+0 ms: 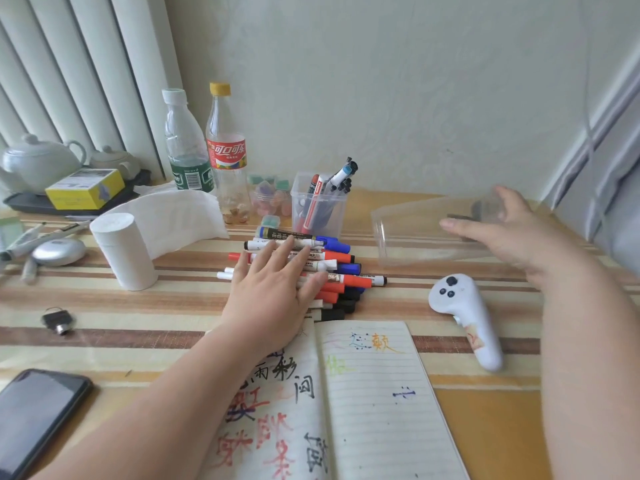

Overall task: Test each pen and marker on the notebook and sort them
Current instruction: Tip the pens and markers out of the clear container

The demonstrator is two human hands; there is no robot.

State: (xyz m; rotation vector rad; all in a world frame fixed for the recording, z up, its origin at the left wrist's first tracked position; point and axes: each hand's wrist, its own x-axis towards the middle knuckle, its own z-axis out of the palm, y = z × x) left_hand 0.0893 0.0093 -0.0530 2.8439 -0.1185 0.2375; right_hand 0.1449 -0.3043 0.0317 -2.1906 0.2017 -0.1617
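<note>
Evidently testing was underway | my left grip lay spread on marker pile beyond notebook | right grip clasped clear tub | next: pinch one marker

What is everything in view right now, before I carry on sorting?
markers: pile, red, blue, black caps, centre
notebook: one, open, scribbled, near edge
pen cup: one, clear, filled, behind pile
clear container: one, on its side, right
controller: one, white, right of notebook
phone: one, black, near left
paper roll: one, white, left of pile
bottles: two, clear, back
teapot: one, pale, far left
yellow box: one, beside teapot
key: one, dark, left
left hand: flat on markers
right hand: grips clear container
</note>
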